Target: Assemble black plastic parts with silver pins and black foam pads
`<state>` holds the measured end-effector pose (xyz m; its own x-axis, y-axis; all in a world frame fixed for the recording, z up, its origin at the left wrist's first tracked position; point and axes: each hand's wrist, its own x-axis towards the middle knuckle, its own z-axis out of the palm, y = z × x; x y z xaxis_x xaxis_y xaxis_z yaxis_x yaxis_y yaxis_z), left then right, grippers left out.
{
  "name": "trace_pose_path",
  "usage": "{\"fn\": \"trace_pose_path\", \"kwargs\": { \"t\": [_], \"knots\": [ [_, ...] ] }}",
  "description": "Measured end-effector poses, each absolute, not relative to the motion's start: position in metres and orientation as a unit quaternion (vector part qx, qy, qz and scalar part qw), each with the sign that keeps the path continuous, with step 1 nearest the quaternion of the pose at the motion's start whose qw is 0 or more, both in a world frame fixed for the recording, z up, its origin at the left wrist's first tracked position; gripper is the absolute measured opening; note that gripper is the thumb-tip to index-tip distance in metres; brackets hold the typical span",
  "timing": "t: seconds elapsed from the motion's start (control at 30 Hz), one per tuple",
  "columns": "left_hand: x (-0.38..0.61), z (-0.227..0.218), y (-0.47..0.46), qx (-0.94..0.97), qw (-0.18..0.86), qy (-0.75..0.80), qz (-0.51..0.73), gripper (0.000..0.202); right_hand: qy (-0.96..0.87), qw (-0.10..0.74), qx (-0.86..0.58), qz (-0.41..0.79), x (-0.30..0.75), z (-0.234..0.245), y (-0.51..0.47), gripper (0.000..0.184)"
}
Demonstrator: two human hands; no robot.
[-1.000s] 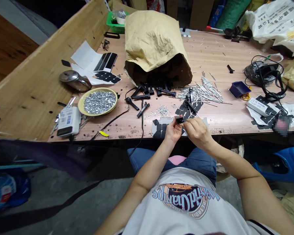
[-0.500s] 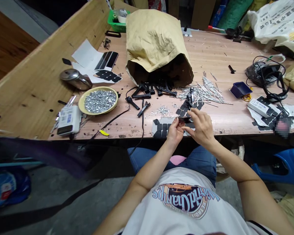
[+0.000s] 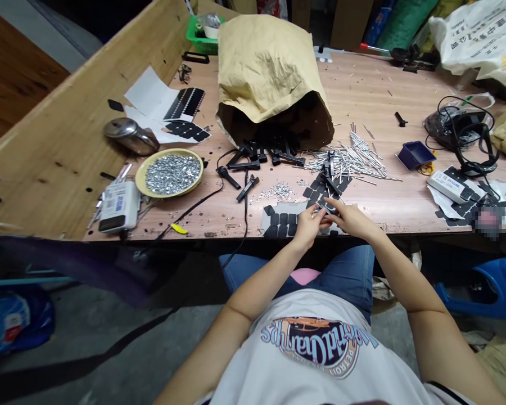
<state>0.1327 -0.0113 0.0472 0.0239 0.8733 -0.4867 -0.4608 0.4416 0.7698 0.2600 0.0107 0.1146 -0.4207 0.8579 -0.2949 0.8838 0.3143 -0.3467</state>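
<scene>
Up top, a crumpled brown paper sack [image 3: 265,62] lies open on the big wooden table [image 3: 405,107]; a round yellow bowl [image 3: 137,181] of shiny silver bits sits at the left; a pile of thin silver pins [image 3: 349,157] lies right of the sack's mouth; a white sheet of black pads [image 3: 280,222] rests at the near edge; just over it the left hand [image 3: 307,226] pinches a tiny black piece [image 3: 322,207]; the right hand [image 3: 352,219] touches it, fingers close together, but I cannot tell if they grip.
</scene>
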Motion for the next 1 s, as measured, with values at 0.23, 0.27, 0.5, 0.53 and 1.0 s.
{"fn": "trace_pose_path", "kwargs": {
  "t": [0.23, 0.27, 0.5, 0.53, 1.0],
  "knots": [
    [0.08, 0.044, 0.071, 0.522, 0.311, 0.722, 0.33, 0.02, 0.803, 0.153, 0.558, -0.145, 0.267, 0.107, 0.017, 0.056],
    [0.076, 0.042, 0.084, 0.548, 0.275, 0.737, 0.287, 0.023, 0.797, 0.186, 0.561, -0.127, 0.267, 0.112, 0.016, 0.057],
    [0.073, 0.034, 0.117, 0.631, 0.21, 0.73, 0.155, 0.029, 0.799, 0.327, 0.494, -0.104, 0.266, 0.152, 0.02, 0.043],
    [0.074, 0.034, 0.117, 0.637, 0.207, 0.727, 0.153, 0.03, 0.798, 0.336, 0.49, -0.103, 0.266, 0.156, 0.022, 0.041],
    [0.049, 0.033, 0.132, 0.598, 0.225, 0.719, 0.274, 0.026, 0.832, 0.107, 0.518, -0.167, 0.281, 0.11, 0.026, 0.028]
  ]
}}
